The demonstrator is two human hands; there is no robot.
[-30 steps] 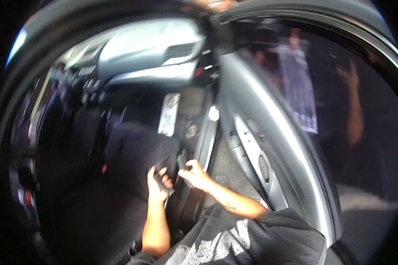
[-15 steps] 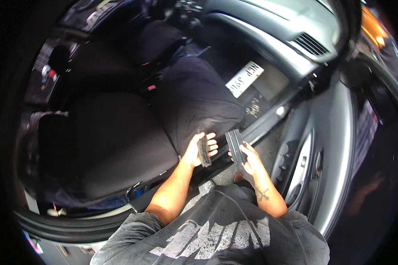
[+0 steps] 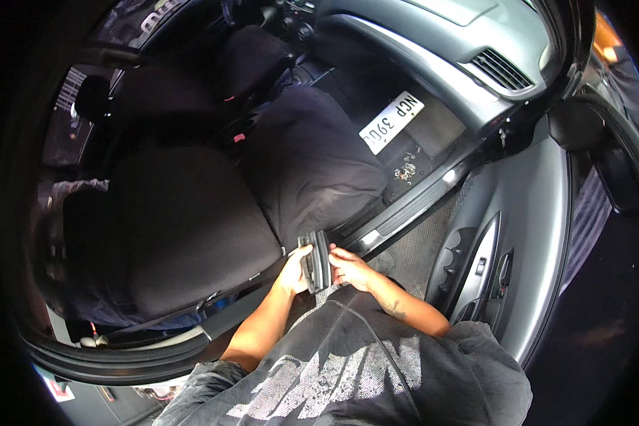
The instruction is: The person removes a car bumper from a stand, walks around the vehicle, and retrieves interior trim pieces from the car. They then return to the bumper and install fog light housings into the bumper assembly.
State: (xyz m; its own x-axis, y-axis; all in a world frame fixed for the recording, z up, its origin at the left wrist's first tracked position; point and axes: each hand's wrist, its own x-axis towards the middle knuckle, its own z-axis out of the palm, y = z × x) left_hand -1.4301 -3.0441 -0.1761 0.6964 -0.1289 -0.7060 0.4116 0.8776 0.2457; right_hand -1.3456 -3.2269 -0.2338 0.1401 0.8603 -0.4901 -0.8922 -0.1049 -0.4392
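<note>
In front of my chest, just outside the seat's edge, two dark pieces lie side by side, touching or nearly so. My left hand (image 3: 293, 273) is closed on a narrow black plastic piece (image 3: 308, 267), its thumb along the top. My right hand (image 3: 351, 270) has its fingers closed on the right side of a longer, ribbed dark grey rectangular piece (image 3: 322, 260). Whether the two pieces are joined I cannot tell. Beyond them is the black fabric seat cushion (image 3: 319, 170) of a car, with its backrest (image 3: 192, 227) to the left.
A white licence plate (image 3: 392, 122) lies on the footwell floor, with small metal bits (image 3: 406, 169) scattered near it. The door sill (image 3: 412, 207) runs past my right hand. To the right stands the open door (image 3: 525, 241); the dashboard (image 3: 461, 42) is ahead.
My hands have come together and closer to my body, the right one moving left. The two pieces were apart, one in each hand, and are now side by side.
</note>
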